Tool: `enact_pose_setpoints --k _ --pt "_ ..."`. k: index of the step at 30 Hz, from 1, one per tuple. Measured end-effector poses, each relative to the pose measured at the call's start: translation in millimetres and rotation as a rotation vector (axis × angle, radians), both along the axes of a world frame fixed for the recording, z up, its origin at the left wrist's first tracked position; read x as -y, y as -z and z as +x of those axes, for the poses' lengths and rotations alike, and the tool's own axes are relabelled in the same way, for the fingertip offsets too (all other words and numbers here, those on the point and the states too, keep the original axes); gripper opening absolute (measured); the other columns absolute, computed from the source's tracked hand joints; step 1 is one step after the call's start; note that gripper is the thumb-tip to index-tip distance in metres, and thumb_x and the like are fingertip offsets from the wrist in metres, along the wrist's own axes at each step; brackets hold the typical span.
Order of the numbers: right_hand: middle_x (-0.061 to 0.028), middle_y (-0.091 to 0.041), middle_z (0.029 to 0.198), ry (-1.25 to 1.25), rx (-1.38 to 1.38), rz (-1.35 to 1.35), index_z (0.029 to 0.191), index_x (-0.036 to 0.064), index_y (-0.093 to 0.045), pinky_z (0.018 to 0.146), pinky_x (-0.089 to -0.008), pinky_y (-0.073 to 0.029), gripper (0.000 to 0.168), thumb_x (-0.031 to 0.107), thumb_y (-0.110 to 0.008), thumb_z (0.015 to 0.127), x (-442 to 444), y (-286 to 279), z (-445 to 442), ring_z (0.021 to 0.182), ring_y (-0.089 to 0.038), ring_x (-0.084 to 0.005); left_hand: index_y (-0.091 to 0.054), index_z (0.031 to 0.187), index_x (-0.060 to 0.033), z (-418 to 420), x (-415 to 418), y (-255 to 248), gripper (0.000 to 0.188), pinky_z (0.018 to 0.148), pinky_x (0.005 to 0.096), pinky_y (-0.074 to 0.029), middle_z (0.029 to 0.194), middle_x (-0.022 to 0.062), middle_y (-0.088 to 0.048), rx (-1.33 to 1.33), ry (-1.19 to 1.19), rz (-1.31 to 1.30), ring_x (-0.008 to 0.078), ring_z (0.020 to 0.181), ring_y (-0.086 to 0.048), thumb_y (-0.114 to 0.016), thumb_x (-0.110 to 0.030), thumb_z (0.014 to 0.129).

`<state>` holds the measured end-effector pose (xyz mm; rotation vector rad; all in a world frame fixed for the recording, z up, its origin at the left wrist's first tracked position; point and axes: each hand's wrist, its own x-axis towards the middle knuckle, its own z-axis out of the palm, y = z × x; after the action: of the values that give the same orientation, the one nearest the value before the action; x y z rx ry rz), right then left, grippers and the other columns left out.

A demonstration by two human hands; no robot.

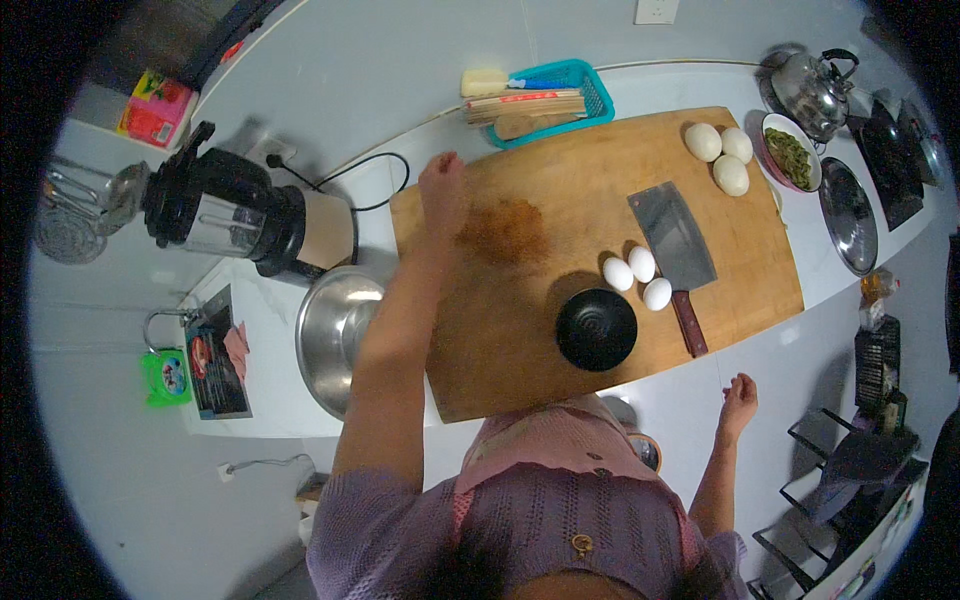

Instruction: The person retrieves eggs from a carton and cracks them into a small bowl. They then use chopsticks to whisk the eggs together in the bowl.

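Observation:
My left hand (444, 187) reaches over the far left of a wooden cutting board (495, 337), its fingers curled; whether it holds anything is hidden. A reddish-brown stain (514, 229) marks the board beside it. My right hand (741, 401) hangs off the board's near right side, loosely bent, with nothing visible in it. On the board, a cleaver (675, 236) lies with its wooden handle (688, 322) towards me. Three white eggs (618, 274) rest next to its blade and handle. Left of them sits a black bowl (597, 330). Three pale dough balls (730, 175) touch at the far right corner.
A steel basin (330, 341) and a blender (255, 214) stand left of the board. Behind it is a teal basket (596, 94) with chopsticks (525, 105). To the right are a bowl of chopped greens (789, 157), a pot lid (847, 216) and a kettle (810, 94).

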<state>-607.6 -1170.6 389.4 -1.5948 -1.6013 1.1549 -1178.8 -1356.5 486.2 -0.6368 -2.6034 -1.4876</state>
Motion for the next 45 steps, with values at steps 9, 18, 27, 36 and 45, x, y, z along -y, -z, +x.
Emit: enact_pose_setpoints --k 9,18,27,36,45 --pt "-0.0054 -0.060 0.080 0.130 0.109 -0.064 0.099 -0.001 -0.059 0.054 -0.0236 -0.043 0.020 0.013 -0.053 0.087 -6.6 22.8 55.6 0.059 -0.053 -0.0113 -0.062 0.087 0.0003 -105.1 -73.4 24.9 0.024 0.048 0.0251 -0.044 0.071 0.0079 -0.063 0.451 -0.069 0.154 0.0132 0.058 -0.059 -0.070 -0.017 0.072" --pt "-0.0041 -0.058 0.075 0.169 0.087 -0.077 0.098 -0.002 -0.059 0.054 -0.0230 -0.043 0.020 0.013 -0.052 0.087 -13.7 9.4 32.9 0.057 -0.052 -0.0106 -0.065 0.078 -0.0030 -96.0 -87.1 5.1 0.013 0.046 0.0242 -0.040 0.064 0.0043 -0.060 0.347 -0.120 0.071 0.0112 0.053 -0.053 -0.071 -0.013 0.073" --pt "-0.0093 -0.061 0.083 0.136 0.090 -0.086 0.097 -0.004 -0.059 0.060 -0.0266 -0.050 0.018 0.010 -0.053 0.087 -0.8 8.6 31.1 0.067 -0.057 -0.0128 -0.061 0.077 -0.0007 -122.4 -51.7 -17.2 0.006 0.053 0.0251 -0.042 0.069 0.0050 -0.059 0.216 0.073 0.300 0.0124 0.059 -0.053 -0.062 0.000 0.072" --pt "-0.0084 -0.062 0.084 0.346 -0.006 0.008 0.099 -0.003 -0.059 0.062 -0.0263 -0.050 0.019 0.010 -0.053 0.088 97.8 -21.3 45.7 0.069 -0.058 -0.0130 -0.057 0.088 -0.0005 -86.6 -24.3 -108.4 0.012 0.062 0.0232 -0.045 0.077 0.0062 -0.059 0.095 0.184 0.672 0.0132 0.068 -0.054 -0.064 -0.001 0.078" --pt "-0.0107 -0.065 0.088 0.442 -0.038 0.075 0.101 0.004 -0.064 0.070 -0.0294 -0.048 0.022 0.016 -0.059 0.084 311.2 -59.8 30.6 0.074 -0.060 -0.0178 -0.056 0.094 0.0009 94.9 -13.7 -182.0 0.013 0.074 0.0236 -0.048 0.087 0.0088 -0.059 0.338 0.865 0.575 0.0154 0.078 -0.057 -0.060 -0.005 0.084"
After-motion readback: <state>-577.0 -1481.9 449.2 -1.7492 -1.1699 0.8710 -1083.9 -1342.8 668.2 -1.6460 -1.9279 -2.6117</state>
